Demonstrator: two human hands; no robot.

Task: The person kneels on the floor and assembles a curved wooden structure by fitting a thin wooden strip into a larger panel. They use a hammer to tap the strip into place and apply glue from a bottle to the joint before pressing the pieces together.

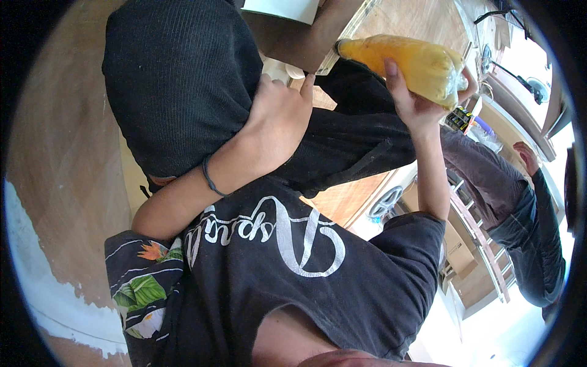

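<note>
My right hand point(422, 101) is wrapped around the wide lower part of a clear plastic bottle point(400, 56) filled with something yellow-orange. The bottle lies tilted on its side, its dark narrow tip against the layered edge of a brown wooden board point(296, 40). Below that board's near corner, my left hand point(280, 113) shows its back, with one digit stretched up to the corner. The rest of its fingers curl beside a pale piece point(275, 70) and are partly hidden. My left forearm rests across my black-clad raised knee.
A white flat piece point(284, 8) lies on the board. On the right, another person point(520, 214) in dark clothes stands near a rack point(480, 244). A round fan point(386, 200) and a cardboard box point(458, 251) are nearby. Wooden flooring point(55, 122) spreads at left.
</note>
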